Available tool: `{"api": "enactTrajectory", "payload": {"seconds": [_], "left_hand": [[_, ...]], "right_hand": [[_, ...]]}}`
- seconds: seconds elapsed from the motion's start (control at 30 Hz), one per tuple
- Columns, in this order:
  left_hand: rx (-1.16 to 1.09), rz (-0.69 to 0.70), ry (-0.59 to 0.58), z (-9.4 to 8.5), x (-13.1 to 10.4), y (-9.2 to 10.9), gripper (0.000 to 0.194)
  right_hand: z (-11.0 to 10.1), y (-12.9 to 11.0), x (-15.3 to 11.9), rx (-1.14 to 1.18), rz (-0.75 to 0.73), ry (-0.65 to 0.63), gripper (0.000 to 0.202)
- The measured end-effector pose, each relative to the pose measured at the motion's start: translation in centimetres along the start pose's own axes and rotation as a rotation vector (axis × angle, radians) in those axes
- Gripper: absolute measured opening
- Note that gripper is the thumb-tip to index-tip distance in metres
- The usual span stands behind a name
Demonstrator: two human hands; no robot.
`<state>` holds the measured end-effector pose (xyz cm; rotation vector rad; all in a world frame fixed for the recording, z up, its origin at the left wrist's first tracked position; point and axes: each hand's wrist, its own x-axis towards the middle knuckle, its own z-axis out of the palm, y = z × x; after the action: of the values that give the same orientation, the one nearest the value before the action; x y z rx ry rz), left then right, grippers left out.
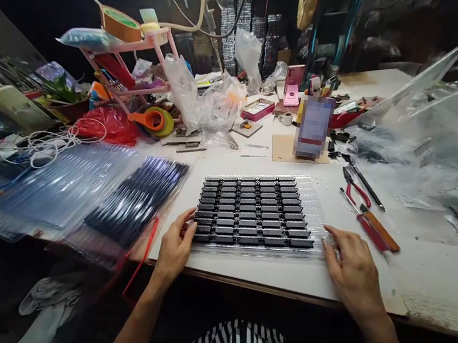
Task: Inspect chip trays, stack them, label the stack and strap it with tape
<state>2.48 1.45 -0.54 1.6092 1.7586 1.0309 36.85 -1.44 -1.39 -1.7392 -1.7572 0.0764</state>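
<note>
In front of me lies a flat row of clear plastic tubes (pixel 317 206) side by side, holding black chips (pixel 248 224) with fine metal pins. The chips fill most of the tubes' length, while the right ends are see-through. My left hand (pixel 177 241) grips the near left corner, thumb and fingers against the tube ends. At the right ends, my right hand (pixel 353 266) presses with thumb and forefinger, the other fingers curled behind. Left of these lies a stack of clear tubes (pixel 66 183), with dark-filled tubes (pixel 138 197) beside it.
Red-handled pliers (pixel 356 189), a red and orange tool (pixel 378 230) and a black pen-like tool (pixel 366 182) lie right. Behind stand a blurred upright object (pixel 313 128) and a pink rack (pixel 129 57). Plastic bags (pixel 426 156) pile up at right; white cables (pixel 51 143) tangle at left.
</note>
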Motion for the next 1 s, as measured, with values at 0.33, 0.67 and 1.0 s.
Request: {"api": "enactTrajectory", "payload": {"seconds": [0.33,0.67,1.0], "left_hand": [[-0.046,-0.07,-0.015,-1.6,-2.1,0.0,0.036],[-0.19,-0.02,-0.145,-0.9,2.9,-0.3,0.045],[-0.362,-0.098,-0.077,-0.1,3.6,0.0,0.043]], "right_hand": [[-1.7,-0.6,-3.2,0.042,0.17,-0.104,0.03],[0.6,1.2,2.5,0.043,0.008,-0.157,0.038],[1.0,-0.2,3.6,0.137,0.174,-0.159,0.051]]}}
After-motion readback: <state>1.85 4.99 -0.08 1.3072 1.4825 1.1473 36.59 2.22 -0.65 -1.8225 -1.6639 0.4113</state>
